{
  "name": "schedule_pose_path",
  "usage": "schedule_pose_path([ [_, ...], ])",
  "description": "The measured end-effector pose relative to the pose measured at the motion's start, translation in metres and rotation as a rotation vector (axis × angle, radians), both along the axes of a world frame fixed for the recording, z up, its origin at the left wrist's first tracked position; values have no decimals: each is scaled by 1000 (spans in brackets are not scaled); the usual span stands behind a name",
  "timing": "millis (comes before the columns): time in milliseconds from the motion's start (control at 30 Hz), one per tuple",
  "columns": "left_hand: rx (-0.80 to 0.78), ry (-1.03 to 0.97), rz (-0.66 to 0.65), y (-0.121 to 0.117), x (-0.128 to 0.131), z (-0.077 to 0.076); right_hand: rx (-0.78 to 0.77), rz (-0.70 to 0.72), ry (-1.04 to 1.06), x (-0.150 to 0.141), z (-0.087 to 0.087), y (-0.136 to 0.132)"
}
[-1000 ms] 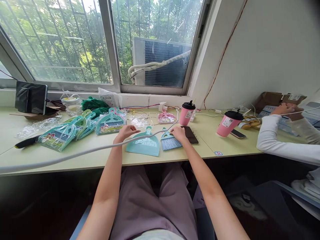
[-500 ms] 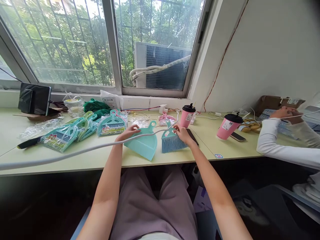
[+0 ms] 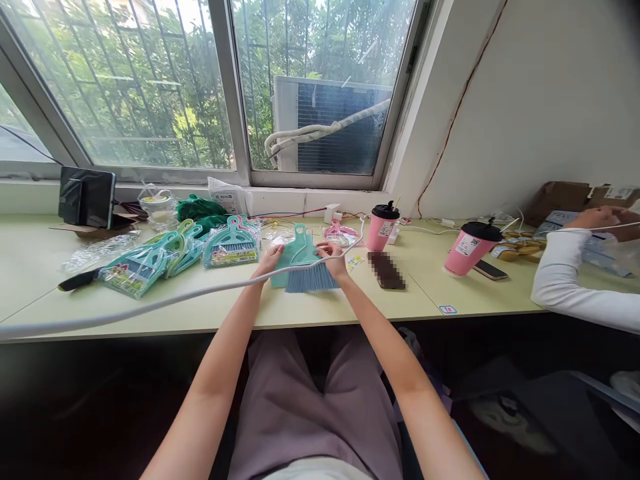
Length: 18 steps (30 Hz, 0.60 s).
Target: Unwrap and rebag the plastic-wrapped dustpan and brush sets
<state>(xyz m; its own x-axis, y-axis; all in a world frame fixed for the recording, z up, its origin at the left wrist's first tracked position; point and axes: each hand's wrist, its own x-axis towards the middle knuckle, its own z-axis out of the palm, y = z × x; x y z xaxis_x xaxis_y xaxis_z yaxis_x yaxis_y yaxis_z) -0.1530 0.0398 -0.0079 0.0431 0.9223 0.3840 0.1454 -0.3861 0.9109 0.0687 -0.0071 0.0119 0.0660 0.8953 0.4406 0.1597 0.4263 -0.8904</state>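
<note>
In front of me a mint-green dustpan is held above the table's front part. A small hand brush with blue-grey bristles lies over it, bristles pointing toward me. My left hand grips the dustpan's left edge, fingers closed. My right hand is closed on the brush's right side. Both handles point toward the window. Just right of my right hand lies a small printed card. A white cable runs across the view in front of both hands.
To the left are wrapped dustpan-and-brush sets and a black-handled tool. A pink set lies behind. Right stand pink cups beside a phone. Another person's white sleeve rests at far right. A tablet stands at left.
The brush has moved left onto the dustpan, carried by my right hand. The dustpan has been turned more upright, and both hands are closer together. The card and phone are now uncovered.
</note>
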Motion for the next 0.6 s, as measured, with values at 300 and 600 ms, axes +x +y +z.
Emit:
schedule_pose_path([
  [300,-20,60,-176,-10,11,-3,151,-533,-526,-23,-12,7],
  [600,-3,36,-42,-10,12,0,-188,137,91,4,-20,25],
])
